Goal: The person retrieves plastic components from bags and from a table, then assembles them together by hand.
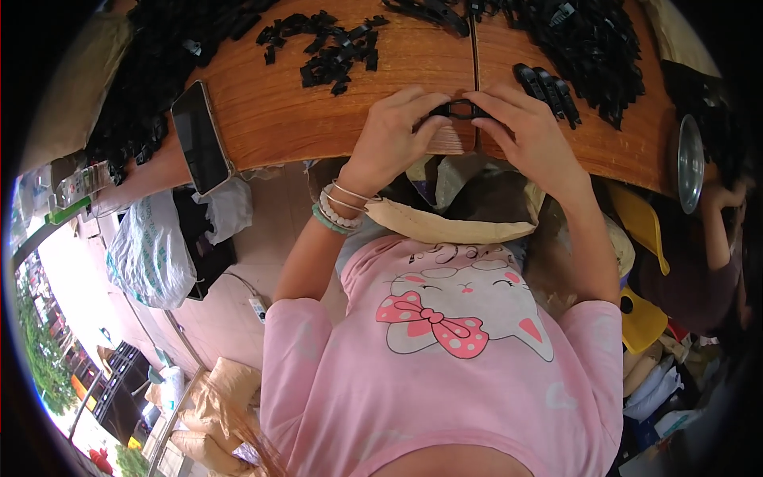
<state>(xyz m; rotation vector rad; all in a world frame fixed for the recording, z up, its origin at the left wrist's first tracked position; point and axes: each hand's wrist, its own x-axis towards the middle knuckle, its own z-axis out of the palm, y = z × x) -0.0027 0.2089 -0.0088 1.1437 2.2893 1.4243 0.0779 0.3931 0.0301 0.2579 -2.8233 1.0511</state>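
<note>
Between my hands, just above the near edge of the wooden table (302, 131), is a small black plastic part (461, 110) with a gap in its middle. My left hand (395, 131) pinches one end between thumb and fingers, and my right hand (531, 133) pinches the other. Fingers hide both ends, so I cannot tell whether it is one piece or two. To the right of my right hand lie several longer black plastic parts (547, 91) side by side. Beyond my left hand, small black plastic pieces (338, 56) are scattered on the wood.
Heaps of black parts cover the table's far left (171, 56) and far right (596, 48). A phone (200, 143) lies at the left edge, a metal dish (690, 163) at the right. Below the table edge hangs a tan sack (445, 225). Another person's arm (718, 226) shows at right.
</note>
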